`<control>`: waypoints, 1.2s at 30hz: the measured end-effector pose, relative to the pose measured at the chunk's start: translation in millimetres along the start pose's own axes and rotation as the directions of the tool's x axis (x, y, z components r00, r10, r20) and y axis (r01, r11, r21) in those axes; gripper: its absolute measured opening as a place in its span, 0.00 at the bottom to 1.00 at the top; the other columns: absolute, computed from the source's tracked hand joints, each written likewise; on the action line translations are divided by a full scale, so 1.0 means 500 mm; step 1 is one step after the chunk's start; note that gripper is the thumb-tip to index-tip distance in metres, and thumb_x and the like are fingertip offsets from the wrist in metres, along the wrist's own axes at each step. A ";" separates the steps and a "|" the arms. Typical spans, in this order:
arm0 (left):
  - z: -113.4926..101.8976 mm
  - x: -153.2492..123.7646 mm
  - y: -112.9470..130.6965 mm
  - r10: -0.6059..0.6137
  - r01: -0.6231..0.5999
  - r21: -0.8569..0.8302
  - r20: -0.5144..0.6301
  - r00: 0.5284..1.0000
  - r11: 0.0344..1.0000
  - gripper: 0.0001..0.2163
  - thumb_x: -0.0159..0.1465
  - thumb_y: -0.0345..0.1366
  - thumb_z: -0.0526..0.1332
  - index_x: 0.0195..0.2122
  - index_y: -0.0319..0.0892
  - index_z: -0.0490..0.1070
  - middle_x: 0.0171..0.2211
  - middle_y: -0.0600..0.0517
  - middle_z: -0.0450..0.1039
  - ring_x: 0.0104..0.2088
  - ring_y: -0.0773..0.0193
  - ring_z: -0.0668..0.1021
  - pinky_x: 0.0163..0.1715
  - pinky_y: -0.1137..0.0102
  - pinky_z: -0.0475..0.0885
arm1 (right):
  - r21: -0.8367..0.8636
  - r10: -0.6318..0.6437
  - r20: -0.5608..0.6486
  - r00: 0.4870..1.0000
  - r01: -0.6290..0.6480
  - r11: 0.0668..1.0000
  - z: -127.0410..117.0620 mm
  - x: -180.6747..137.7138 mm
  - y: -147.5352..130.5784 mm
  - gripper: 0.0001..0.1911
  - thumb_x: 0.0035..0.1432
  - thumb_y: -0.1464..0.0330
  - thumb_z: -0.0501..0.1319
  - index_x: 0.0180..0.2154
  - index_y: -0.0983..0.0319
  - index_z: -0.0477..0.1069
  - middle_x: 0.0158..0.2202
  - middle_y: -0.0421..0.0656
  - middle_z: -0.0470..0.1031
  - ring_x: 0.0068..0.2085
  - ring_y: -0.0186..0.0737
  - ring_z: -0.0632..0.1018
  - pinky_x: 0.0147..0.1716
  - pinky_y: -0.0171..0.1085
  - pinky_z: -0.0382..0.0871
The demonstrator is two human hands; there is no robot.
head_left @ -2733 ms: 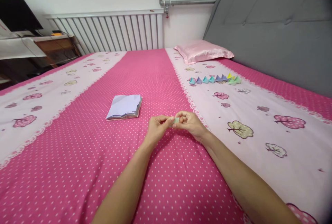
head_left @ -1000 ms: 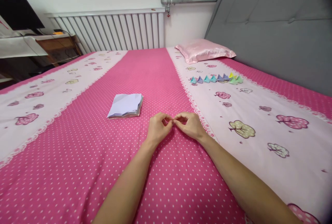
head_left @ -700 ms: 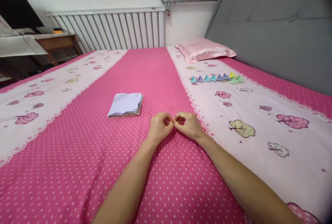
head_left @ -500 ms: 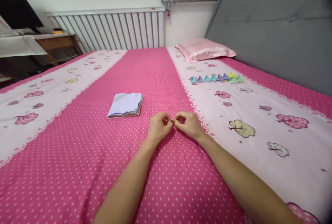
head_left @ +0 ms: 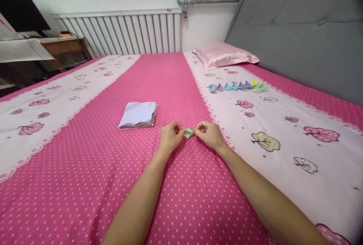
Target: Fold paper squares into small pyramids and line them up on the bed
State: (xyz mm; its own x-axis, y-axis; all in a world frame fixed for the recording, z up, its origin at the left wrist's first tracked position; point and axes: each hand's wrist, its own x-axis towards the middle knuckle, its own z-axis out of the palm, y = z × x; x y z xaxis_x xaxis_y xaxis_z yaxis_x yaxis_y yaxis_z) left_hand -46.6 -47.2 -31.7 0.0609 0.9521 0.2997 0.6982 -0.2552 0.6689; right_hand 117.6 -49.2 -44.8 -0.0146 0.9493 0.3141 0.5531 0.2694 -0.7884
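Between my two hands is a small light-green origami paper boat, stretched out sideways just above the pink dotted bedspread. My left hand pinches its left tip between thumb and forefinger. On the other side, my right hand grips the right tip in the same way. Farther off to the right stands a row of several folded paper boats in turquoise, purple, yellow and green. A stack of paper sheets, pale lilac on top, lies to the left of my left hand.
A pink satin pillow rests at the far right against the grey padded headboard. Along the back wall runs a white radiator with a pipe. At far left, a desk carries a black monitor.
My hands have moved slightly apart, pulling the paper's tips outward. The green boat shape, mostly hidden by my fingers before, now shows opened between them.
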 end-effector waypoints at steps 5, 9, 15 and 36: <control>0.002 0.001 -0.006 0.060 -0.060 0.027 0.002 0.998 0.998 0.05 0.52 0.27 0.54 0.27 0.41 0.68 0.22 0.55 0.70 0.23 0.68 0.70 0.25 0.74 0.61 | 0.063 0.025 0.004 1.000 -0.026 0.998 0.006 0.003 0.013 0.02 0.44 0.69 0.57 0.22 0.60 0.67 0.21 0.38 0.73 0.23 0.36 0.74 0.26 0.33 0.67; 0.002 0.000 -0.002 0.063 -0.068 0.115 0.047 0.997 0.991 0.08 0.53 0.28 0.53 0.28 0.42 0.70 0.23 0.54 0.71 0.25 0.67 0.71 0.26 0.73 0.62 | 0.139 0.025 0.008 1.000 -0.026 0.990 0.013 0.006 0.024 0.03 0.44 0.70 0.56 0.25 0.61 0.68 0.23 0.38 0.74 0.24 0.35 0.75 0.27 0.34 0.68; 0.000 -0.005 0.005 0.104 -0.119 0.210 0.080 0.991 0.970 0.09 0.54 0.27 0.52 0.29 0.42 0.71 0.28 0.51 0.72 0.30 0.64 0.73 0.32 0.71 0.64 | 0.076 -0.040 0.021 0.999 0.038 0.996 0.010 0.004 0.019 0.06 0.47 0.70 0.56 0.28 0.60 0.71 0.25 0.39 0.75 0.24 0.35 0.75 0.27 0.34 0.68; 0.006 -0.012 0.007 0.153 -0.212 0.234 0.248 0.957 0.949 0.10 0.58 0.34 0.53 0.34 0.40 0.73 0.38 0.47 0.68 0.37 0.61 0.73 0.36 0.69 0.66 | -0.225 -0.212 0.133 0.968 0.237 0.945 -0.011 -0.004 -0.008 0.10 0.48 0.74 0.54 0.30 0.58 0.72 0.27 0.39 0.76 0.27 0.36 0.75 0.30 0.33 0.65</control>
State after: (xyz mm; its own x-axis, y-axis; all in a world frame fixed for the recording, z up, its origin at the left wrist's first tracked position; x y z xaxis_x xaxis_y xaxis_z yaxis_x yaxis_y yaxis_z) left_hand -42.4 -53.3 -33.1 0.3416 0.9137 0.2202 0.8164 -0.4045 0.4122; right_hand 120.0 -53.0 -39.1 -0.2422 0.8837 0.4004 0.7066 0.4435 -0.5514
